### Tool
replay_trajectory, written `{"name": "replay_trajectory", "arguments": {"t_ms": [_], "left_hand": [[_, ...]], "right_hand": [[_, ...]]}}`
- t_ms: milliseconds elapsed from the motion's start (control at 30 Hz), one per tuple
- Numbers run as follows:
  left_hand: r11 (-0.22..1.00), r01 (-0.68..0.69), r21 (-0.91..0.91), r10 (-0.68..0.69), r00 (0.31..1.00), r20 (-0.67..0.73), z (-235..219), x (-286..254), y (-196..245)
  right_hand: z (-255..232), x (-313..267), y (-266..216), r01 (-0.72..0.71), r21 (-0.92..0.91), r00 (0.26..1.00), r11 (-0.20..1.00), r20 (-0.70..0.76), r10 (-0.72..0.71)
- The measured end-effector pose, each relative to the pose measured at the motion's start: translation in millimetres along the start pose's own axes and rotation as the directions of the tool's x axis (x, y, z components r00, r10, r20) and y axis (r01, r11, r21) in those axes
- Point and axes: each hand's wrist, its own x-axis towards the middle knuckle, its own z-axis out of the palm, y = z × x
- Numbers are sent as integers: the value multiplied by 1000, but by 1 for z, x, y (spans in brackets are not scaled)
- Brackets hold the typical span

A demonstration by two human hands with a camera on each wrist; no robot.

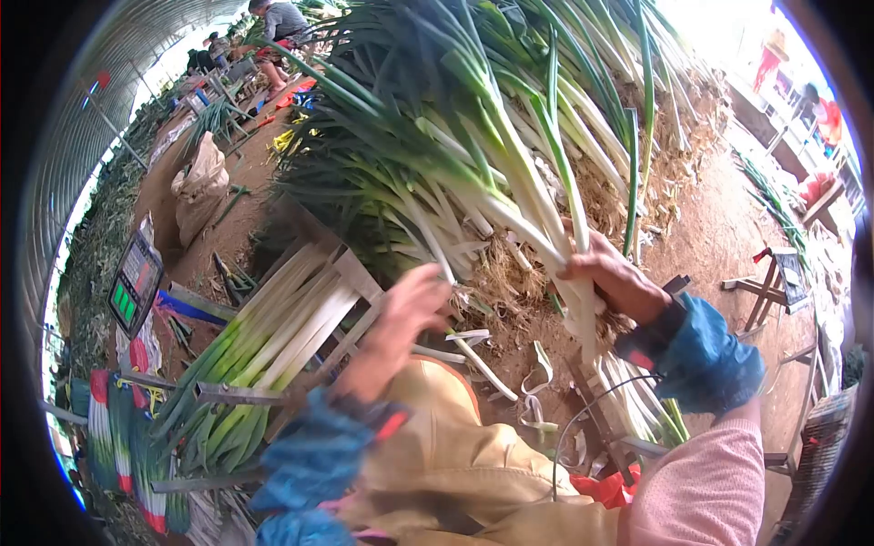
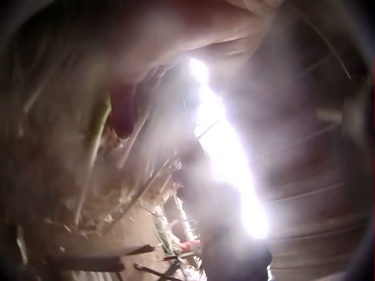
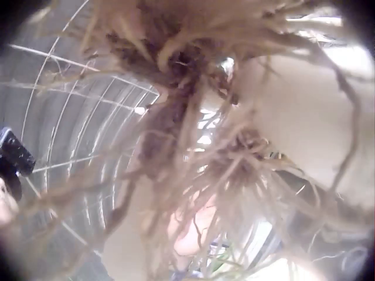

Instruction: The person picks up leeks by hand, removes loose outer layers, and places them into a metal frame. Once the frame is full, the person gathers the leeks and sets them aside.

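Note:
My right hand (image 1: pixel 619 278) grips a few long green onions (image 1: pixel 523 205) by their white lower stalks, their green tops leaning up to the left across the heap. Stringy roots (image 3: pixel 240 158) and pale stalks fill the right wrist view, close to the camera. My left hand (image 1: pixel 410 314) is blurred, with loosely bent fingers and nothing visible in it; it hovers over my lap at the near edge of the heap. A finger (image 2: pixel 123 111) points down in the left wrist view.
The big heap of green onions (image 1: pixel 482 100) lies ahead, roots toward the right. Trimmed onions (image 1: pixel 282 318) rest in a metal frame on the left, beside a digital scale (image 1: pixel 135 282). Peeled scraps (image 1: pixel 492 369) litter the ground. A stool (image 1: pixel 774 287) stands right; people (image 1: pixel 278 27) sit farther off.

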Motion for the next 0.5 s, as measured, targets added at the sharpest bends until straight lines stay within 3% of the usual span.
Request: {"name": "replay_trajectory", "arguments": {"t_ms": [33,67,200,233,267,300,400,433,500], "left_hand": [[990,99,-102,-97,995,22,19,29,-11],[952,145,-269,-102,981,168,35,45,-12],[671,123,-731,-77,992,96,82,99,-42],[570,94,-816,-55,996,77,87,108,-46],[459,63,-886,-31,998,55,87,111,-51],[481,46,-875,-22,999,40,88,103,-49],[364,82,-928,-42,997,71,86,87,-41],[405,32,-914,-82,997,-1,91,79,-40],[410,32,-911,0,999,35,103,65,-32]], "right_hand": [[7,-12,-3,27,10,1000,1000,-1,-27],[15,-25,-5,50,22,999,999,-1,-50],[48,-69,-9,26,55,1000,998,6,-27],[52,-80,-12,-40,99,998,994,48,35],[51,-87,-7,-16,-5,998,1000,60,16],[51,-94,-4,13,-109,997,994,76,-5],[66,-116,-7,63,-289,996,955,72,-44],[70,-125,-6,43,-291,998,956,65,-25],[80,-140,-20,3,-349,999,937,32,9]]}}
